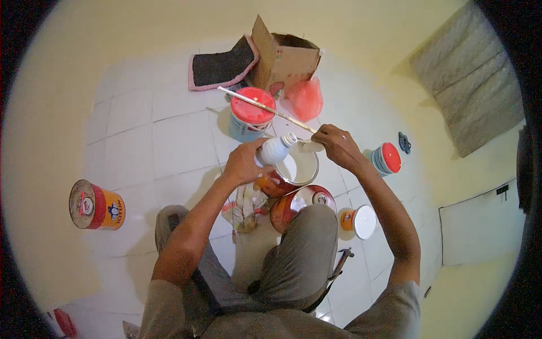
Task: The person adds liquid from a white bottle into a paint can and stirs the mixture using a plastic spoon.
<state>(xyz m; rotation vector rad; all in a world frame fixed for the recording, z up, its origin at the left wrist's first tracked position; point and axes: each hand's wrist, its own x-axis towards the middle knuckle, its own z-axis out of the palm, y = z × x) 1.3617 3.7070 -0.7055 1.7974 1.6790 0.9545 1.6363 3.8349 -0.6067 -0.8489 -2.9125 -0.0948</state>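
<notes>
My left hand is wrapped round a white plastic bottle. The bottle is tilted, its uncapped mouth pointing up and to the right, above the rim of an open paint can. My right hand is closed on one end of a long thin pale stick, which slants away to the far left. Just below those fingers, a small whitish piece shows over the can; its kind and whether I hold it are unclear. Pale paint is visible inside the can.
A closed red can stands nearer my knees beside a stained rag. Red-lidded pails, a white-lidded tub, an orange can, a hammer and a cardboard box stand or lie around.
</notes>
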